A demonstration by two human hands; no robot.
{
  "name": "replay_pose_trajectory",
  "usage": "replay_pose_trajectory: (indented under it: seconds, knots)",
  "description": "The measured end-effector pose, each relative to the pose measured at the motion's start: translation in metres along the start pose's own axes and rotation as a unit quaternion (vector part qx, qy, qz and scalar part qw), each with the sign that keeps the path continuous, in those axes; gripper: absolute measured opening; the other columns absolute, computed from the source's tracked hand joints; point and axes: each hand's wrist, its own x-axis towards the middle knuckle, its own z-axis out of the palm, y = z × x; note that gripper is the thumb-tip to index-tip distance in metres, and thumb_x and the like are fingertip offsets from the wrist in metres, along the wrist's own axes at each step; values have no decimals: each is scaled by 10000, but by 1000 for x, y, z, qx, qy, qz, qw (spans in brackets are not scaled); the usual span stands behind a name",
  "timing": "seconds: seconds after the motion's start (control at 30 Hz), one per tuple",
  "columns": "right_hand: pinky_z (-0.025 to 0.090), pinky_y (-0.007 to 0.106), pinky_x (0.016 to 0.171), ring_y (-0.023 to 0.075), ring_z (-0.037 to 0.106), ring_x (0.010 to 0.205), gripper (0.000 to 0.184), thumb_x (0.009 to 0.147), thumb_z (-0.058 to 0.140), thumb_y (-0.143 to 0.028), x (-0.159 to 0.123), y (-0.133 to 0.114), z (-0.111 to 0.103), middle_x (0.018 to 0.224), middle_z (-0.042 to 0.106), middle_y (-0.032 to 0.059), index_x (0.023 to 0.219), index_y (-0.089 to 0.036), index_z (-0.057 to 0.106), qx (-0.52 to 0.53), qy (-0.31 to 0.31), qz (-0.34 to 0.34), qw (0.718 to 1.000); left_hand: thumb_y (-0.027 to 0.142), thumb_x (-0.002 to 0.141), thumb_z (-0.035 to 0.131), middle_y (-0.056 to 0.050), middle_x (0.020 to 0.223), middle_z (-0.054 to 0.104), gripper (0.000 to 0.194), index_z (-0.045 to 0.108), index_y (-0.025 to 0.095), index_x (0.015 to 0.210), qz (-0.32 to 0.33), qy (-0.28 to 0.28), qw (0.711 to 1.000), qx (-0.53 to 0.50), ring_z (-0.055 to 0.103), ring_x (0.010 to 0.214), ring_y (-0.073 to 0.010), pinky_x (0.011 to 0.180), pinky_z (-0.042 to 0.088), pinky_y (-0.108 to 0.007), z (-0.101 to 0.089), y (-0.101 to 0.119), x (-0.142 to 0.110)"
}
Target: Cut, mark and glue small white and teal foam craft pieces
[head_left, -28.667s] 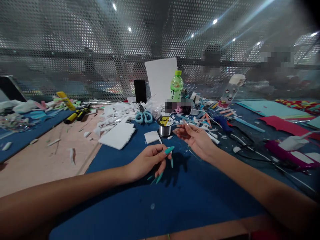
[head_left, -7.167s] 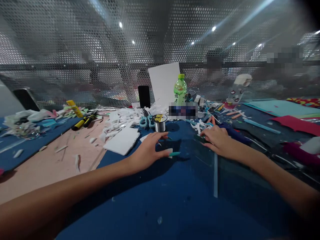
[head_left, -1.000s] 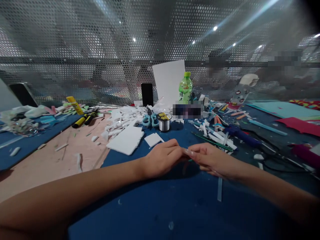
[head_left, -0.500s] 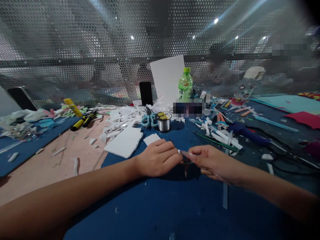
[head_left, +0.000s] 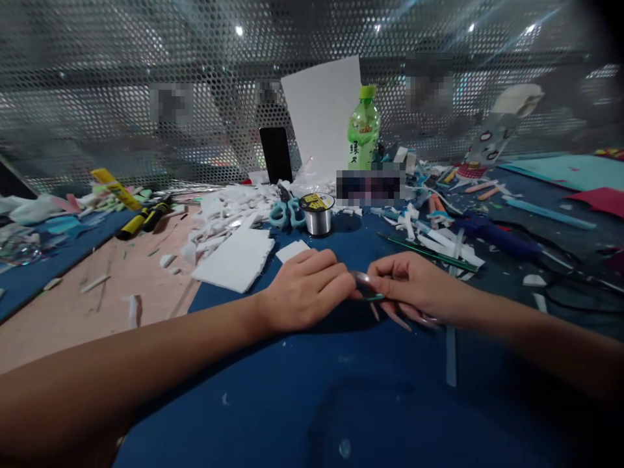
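A small, shiny, see-through curved piece, perhaps plastic (head_left: 363, 281), spans the gap between my hands above the blue mat (head_left: 273, 396). My left hand (head_left: 312, 286) is closed, thumb and forefinger gripping its left end. My right hand (head_left: 414, 286) pinches its right end. Below the right fingers, thin glossy strips (head_left: 397, 316) stick out; blur hides their exact shape. Just beyond the left hand lie a small white card (head_left: 292, 250) and a larger white foam sheet (head_left: 236, 260). A spool of silvery wire or line (head_left: 318, 218) stands farther back, beside light-blue-handled scissors (head_left: 286, 213).
White scraps (head_left: 224, 208) are heaped at the back. A green bottle (head_left: 363, 127) and a black phone (head_left: 275, 155) stand before a perforated metal screen (head_left: 209, 71). On the right lie a green pencil (head_left: 429, 252) and a blue glue gun (head_left: 497, 237) with its cord.
The camera view has tilted down slightly. My right hand has turned a little, so more of the shiny piece and the thin strips shows. Both hands keep their grip.
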Motion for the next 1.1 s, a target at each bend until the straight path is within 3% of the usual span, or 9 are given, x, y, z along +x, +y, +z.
replay_pose_trajectory:
  seconds: [0.13,0.27,0.4,0.47,0.57,0.7,0.8,0.9,1.1]
  knots:
    - [252,97,237,20,423,251,278,799,584,-372,3,5,1,435,559,-51,649,-150,511,8,42,-23,999,221,914,451,-8,611,538,241,512,141,695,-42,-19,998,-47,418,579,-123,532,354,-242,3,-2,-2]
    - [291,106,244,31,452,272,262,815,561,-339,7,15,2,464,566,-37,647,-148,497,14,125,-23,992,150,913,381,-4,638,507,202,496,142,747,-173,-56,979,-95,451,596,-113,528,376,-215,7,-3,-6]
    - [310,121,244,42,455,274,214,834,524,-283,12,20,4,468,563,-29,667,-148,509,11,183,1,983,157,908,337,5,637,475,189,470,152,773,-266,-2,954,-140,448,567,-99,514,377,-209,5,-5,-10]
    - [317,116,258,35,453,282,199,836,512,-235,14,20,7,474,561,-28,656,-149,506,2,205,13,979,172,900,322,5,620,455,193,463,156,769,-247,40,953,-169,436,540,-99,504,380,-219,1,-6,-13]
    - [306,109,266,21,428,288,233,835,525,-259,16,19,11,477,553,-26,631,-149,506,-13,222,19,975,168,852,344,-22,612,486,154,451,157,741,-141,53,973,-177,478,534,-125,502,406,-258,-8,-4,-16]
    - [296,109,273,14,403,296,210,831,536,-264,17,19,13,494,549,-31,657,-147,528,-36,215,8,976,196,780,396,-67,631,643,178,484,164,628,24,40,998,-49,552,489,-160,440,417,-279,-21,14,-14]
    - [285,115,267,15,395,287,220,832,537,-286,18,21,13,490,543,-36,659,-151,521,-40,207,6,977,264,751,411,-113,796,713,229,551,155,606,-4,16,1000,18,554,451,-164,363,390,-279,-26,32,-11]
    - [276,123,264,18,393,273,230,818,558,-303,18,22,12,473,528,-43,649,-156,508,-37,202,8,979,307,746,448,-138,891,711,265,580,144,584,-67,-77,993,52,567,449,-164,349,421,-273,-29,44,-7]
    - [277,137,259,31,408,266,237,831,534,-297,19,21,13,436,495,-52,637,-162,521,-58,190,14,980,406,761,431,-210,986,673,375,627,101,667,-128,-169,975,62,618,507,-203,371,479,-288,-29,49,-5]
